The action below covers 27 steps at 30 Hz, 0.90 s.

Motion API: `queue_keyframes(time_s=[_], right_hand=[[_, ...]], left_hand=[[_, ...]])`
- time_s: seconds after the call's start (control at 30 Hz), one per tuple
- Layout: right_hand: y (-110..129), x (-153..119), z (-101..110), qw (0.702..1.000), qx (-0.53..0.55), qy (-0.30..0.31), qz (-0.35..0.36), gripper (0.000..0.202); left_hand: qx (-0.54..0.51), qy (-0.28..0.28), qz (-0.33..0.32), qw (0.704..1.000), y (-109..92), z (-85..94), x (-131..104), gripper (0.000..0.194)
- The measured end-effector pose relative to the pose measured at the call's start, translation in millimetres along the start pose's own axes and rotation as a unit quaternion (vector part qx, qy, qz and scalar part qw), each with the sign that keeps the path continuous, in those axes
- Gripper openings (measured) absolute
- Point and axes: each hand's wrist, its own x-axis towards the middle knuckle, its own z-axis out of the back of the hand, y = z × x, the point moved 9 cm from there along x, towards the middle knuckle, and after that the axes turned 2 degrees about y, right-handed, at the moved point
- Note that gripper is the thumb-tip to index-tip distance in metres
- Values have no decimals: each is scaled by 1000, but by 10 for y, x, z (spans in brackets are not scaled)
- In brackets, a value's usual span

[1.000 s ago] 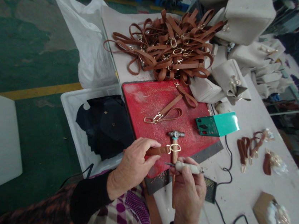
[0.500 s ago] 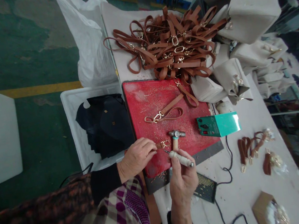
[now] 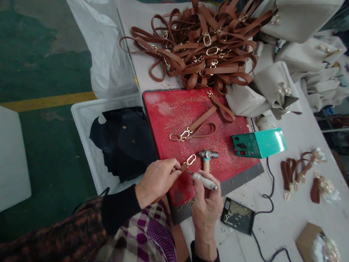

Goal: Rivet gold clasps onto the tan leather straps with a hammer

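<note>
My left hand point(image 3: 160, 179) pinches a short brown leather strap end point(image 3: 183, 167) above the red work board point(image 3: 164, 149). A gold snap hook point(image 3: 191, 160) sticks out from that strap, up and to the right. In my right hand point(image 3: 207, 205) is a hand tool with a thin metal shaft and a white-wrapped handle point(image 3: 204, 181). Its tip points left and sits at or close beside the strap below my left fingertips; I cannot tell if it touches. A hammer point(image 3: 208, 155) lies just right of the hook. Another brown strap with gold hooks point(image 3: 203, 120) rests farther up the board.
A heap of brown straps point(image 3: 200, 56) lies at the back, with beige bags point(image 3: 278, 87) to its right. A green box with knobs point(image 3: 259, 143), a black tray of small gold pieces point(image 3: 237, 216) and a cable are on the right. A white bin point(image 3: 84, 141) holds dark pieces.
The strap end and its hook have tilted upward. My right hand and the tool have moved slightly left and up, closer to the strap. The whole view has shifted a little.
</note>
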Motion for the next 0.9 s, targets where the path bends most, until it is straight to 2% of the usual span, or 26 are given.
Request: queue_keyframes(time_s=[0.1,0.2,0.43,0.9], right_hand=[[-22,-20,-18,1000,-21,2,14,22],[4,-33,-40,998,-48,14,34,22],[48,-52,-90,991,-99,26,83,20],[6,-54,-207,984,-126,64,110,20]], left_hand=[[94,-4,-43,995,-64,-36,-27,6],[121,-7,-57,991,-62,-86,-47,6],[121,-17,-66,990,-37,-115,-59,7],[127,-7,-68,990,-33,-139,-53,7]])
